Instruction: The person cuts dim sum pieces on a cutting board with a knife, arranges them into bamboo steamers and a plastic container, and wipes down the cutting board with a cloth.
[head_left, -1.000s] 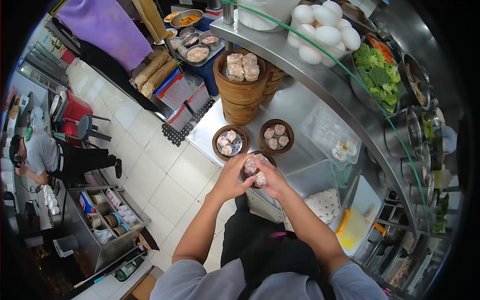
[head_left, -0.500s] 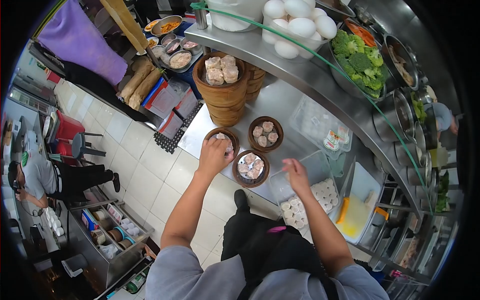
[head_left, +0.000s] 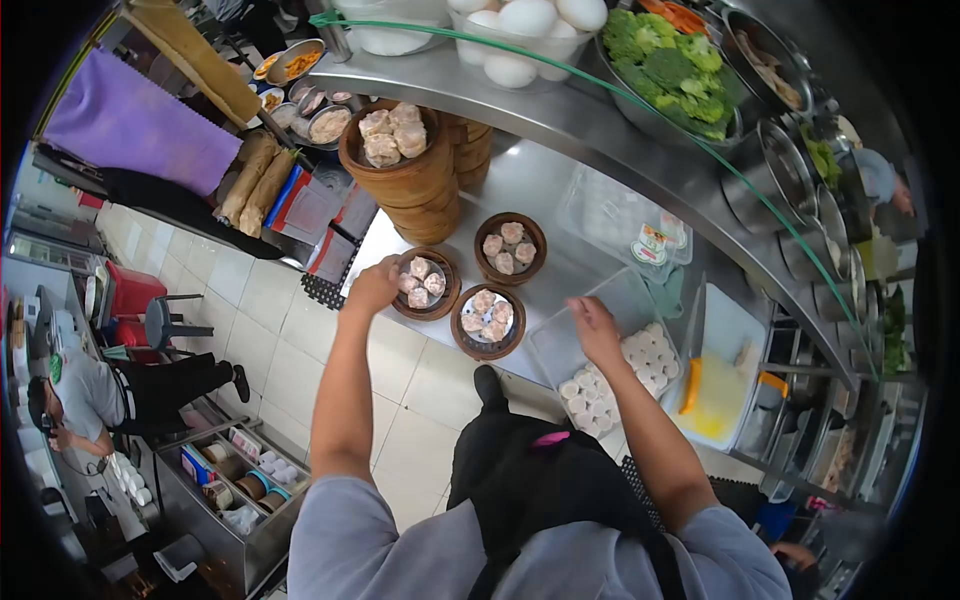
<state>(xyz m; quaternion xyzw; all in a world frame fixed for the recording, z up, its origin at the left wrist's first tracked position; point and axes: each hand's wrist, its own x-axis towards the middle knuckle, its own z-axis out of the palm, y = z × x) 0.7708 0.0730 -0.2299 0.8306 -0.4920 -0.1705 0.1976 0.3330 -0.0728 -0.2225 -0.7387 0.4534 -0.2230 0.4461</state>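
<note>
My left hand [head_left: 377, 286] is at the left rim of a bamboo steamer basket [head_left: 444, 306], its fingers closed at the edge. Several pale pink dumplings [head_left: 420, 284] sit inside on a round liner or dish. Over the near side of a clear plastic box [head_left: 553, 340] hovers my right hand [head_left: 596, 328], fingers loosely curled, with nothing visible in it. White, round-topped pieces [head_left: 648, 362] fill part of that box. Two more small steamer baskets stand close by: one farther back [head_left: 512, 280] and one nearer me [head_left: 488, 350], each holding several dumplings.
A tall stack of bamboo steamers [head_left: 420, 205] topped with dumplings stands behind. Above the counter runs a steel shelf [head_left: 560, 125] with eggs [head_left: 540, 18] and broccoli [head_left: 670, 70]. To the right, a knife [head_left: 693, 385] rests on a cutting board [head_left: 735, 330]. Another person [head_left: 85, 390] stands far left.
My left hand has moved from over the dumplings to the basket's left rim, uncovering them. My right hand's extended fingers have curled in. The camera view has shifted slightly.
</note>
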